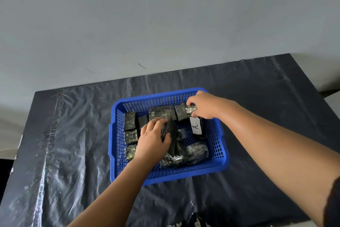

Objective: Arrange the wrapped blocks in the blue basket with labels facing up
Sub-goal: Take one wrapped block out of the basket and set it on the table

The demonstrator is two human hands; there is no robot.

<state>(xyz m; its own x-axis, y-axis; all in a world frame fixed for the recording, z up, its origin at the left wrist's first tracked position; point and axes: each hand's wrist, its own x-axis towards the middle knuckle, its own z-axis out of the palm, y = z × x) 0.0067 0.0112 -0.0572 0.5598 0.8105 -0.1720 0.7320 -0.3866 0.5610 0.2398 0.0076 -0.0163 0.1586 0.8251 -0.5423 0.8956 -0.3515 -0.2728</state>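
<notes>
Wrapped blocks (131,121) lie jumbled in the blue basket (223,155); we note one white label (196,125), marked "A", facing up. Left hand (153,139) closed around a dark block (170,131) mid-basket. Right hand (204,106) pinches a block (184,112) at the far corner. Basket sits on the table (64,144), under black plastic sheeting.

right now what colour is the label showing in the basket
White, with a handwritten dark letter, on the label inside the blue basket; the head view shows it.

Bare room: plastic-covered table (73,153), blank grey wall (128,15).
</notes>
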